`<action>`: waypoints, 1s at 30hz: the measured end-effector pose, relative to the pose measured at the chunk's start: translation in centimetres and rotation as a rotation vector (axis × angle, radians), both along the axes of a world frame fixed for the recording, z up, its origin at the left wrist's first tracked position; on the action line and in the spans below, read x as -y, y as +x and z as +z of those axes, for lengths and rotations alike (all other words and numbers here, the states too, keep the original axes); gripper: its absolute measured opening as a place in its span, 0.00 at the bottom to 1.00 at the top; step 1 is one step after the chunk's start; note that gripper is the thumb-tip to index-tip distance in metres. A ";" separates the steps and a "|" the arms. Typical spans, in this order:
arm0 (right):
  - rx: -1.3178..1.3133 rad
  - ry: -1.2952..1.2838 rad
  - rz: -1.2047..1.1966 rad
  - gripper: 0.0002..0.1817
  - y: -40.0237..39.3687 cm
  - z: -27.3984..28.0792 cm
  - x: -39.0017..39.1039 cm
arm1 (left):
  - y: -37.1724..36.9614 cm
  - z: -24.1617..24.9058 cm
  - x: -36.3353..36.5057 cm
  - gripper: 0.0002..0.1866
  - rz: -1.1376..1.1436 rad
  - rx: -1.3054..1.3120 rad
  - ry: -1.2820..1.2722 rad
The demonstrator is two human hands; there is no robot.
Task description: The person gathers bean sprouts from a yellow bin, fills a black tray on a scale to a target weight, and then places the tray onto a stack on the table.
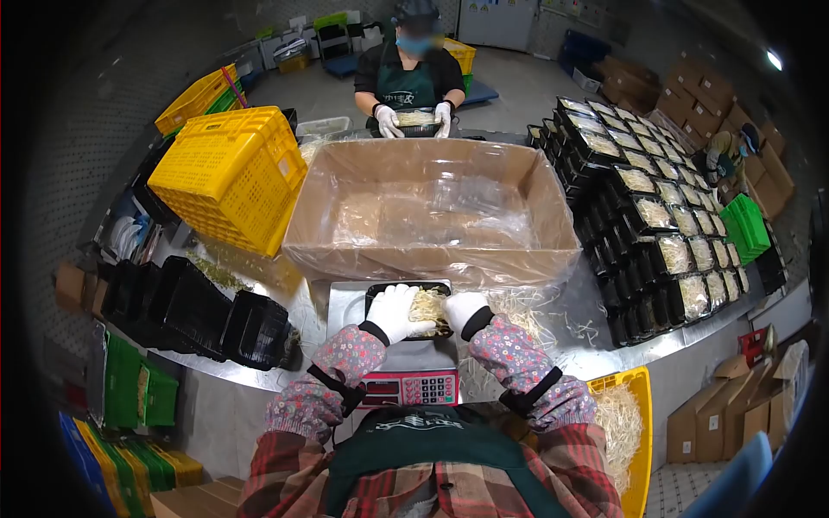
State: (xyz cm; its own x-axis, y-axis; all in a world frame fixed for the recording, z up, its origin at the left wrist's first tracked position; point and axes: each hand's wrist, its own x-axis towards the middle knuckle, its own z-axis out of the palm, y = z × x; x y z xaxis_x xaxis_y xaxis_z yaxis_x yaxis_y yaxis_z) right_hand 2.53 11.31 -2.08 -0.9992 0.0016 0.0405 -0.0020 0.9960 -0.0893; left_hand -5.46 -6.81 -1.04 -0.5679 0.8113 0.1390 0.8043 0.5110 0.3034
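A black plastic tray [444, 287] rests on the scale's metal plate [346, 304], with pale, thin bean sprouts [427, 306] inside. My white-gloved left hand [395, 312] lies over the tray's left part, thumb and fingers curved around the sprouts. At the right end of the tray, my gloved right hand [465, 309] has its fingers curled in. Whatever is between those fingers is hidden. The scale's red keypad panel [410, 388] faces me below the tray.
A large plastic-lined cardboard box [432, 265] stands beyond the scale. Yellow crates [226, 177] are at left, near empty black trays [257, 330]. Filled trays [652, 214] are stacked at right. Loose strands [522, 315] litter the table. Opposite, a person [410, 86] holds a filled tray.
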 end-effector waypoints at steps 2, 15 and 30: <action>-0.065 -0.062 0.068 0.07 0.5 0.2 -0.7 | 0.5 0.4 0.1 0.41 0.028 0.040 -0.026; 0.247 0.020 -0.409 0.26 7.3 0.2 -12.2 | 1.1 0.9 3.3 0.48 0.105 0.224 0.240; 0.078 -0.662 -0.142 0.49 -2.5 -2.2 5.4 | -0.8 -3.0 -1.8 0.18 0.054 -0.094 -0.162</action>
State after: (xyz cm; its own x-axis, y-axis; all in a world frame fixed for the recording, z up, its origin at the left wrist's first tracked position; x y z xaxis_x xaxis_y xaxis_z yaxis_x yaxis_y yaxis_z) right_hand 0.07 5.88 -4.30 -0.9873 0.1330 -0.0865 0.1563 0.7217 -0.6744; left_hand -6.29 -5.02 -4.02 -0.6016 0.7962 0.0638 0.7955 0.5899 0.1386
